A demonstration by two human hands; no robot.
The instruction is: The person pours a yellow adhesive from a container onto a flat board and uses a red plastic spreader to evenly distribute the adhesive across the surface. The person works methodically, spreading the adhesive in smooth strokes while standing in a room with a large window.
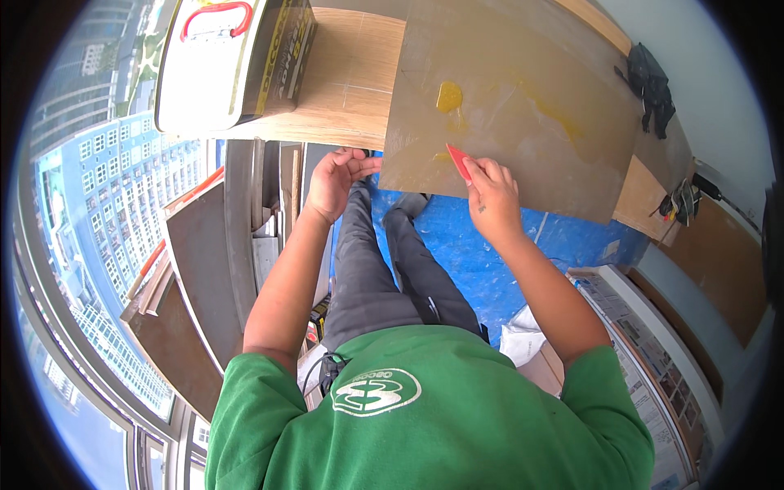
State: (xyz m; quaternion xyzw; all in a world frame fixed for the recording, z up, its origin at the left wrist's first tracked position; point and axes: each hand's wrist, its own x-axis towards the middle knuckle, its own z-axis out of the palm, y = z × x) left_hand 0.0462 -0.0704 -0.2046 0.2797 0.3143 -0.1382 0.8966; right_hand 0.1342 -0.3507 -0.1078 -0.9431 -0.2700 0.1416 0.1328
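A large brown-grey board (531,139) lies flat ahead of me, with a thick yellow puddle of glue (449,96) on it and thinner yellow smears to the puddle's right. My right hand (494,192) pinches a small red spreader (458,160), its edge against the board near the front, below the puddle. At the board's left edge is my left hand (341,180), palm partly turned up and fingers stretched toward the edge. Whether those fingertips touch the board I cannot tell.
To the left, a metal can (220,73) with a red handle stands on a wood-grain panel (351,77). Several sheets (200,261) lean by the window. Blue sheeting (490,237) covers the floor. A black bag or cloth (649,86) lies at the board's far right.
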